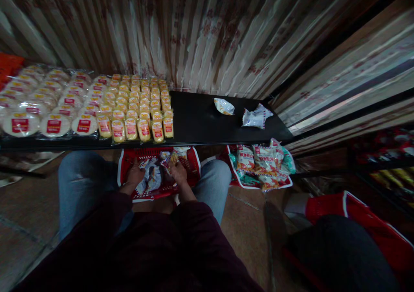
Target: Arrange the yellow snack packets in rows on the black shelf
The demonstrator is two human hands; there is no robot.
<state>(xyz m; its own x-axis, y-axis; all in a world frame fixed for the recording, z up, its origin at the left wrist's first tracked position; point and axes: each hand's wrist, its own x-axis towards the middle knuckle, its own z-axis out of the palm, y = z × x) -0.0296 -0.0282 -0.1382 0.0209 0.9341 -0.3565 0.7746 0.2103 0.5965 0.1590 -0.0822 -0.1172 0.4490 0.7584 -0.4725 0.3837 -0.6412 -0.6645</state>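
Note:
Between my knees stands a red basket (194,162) with a white rim, holding several wrapped snack packets (153,177). My left hand (135,174) is inside its left side, thumb apart from the fingers, beside a white-and-blue packet. In the right half, my right hand (178,172) closes on a small snack packet (174,158) with yellowish colouring; the fingers cover part of it. The packets' exact contents cannot be made out in the dim light.
A black shelf (194,126) runs above the basket, bearing rows of round packaged cakes (53,124) and small yellow packaged cakes (144,130). Two loose packets (254,118) lie at its right. Another red basket (230,171) holds snack bags (263,159). A dark rounded shape (343,253) is at lower right.

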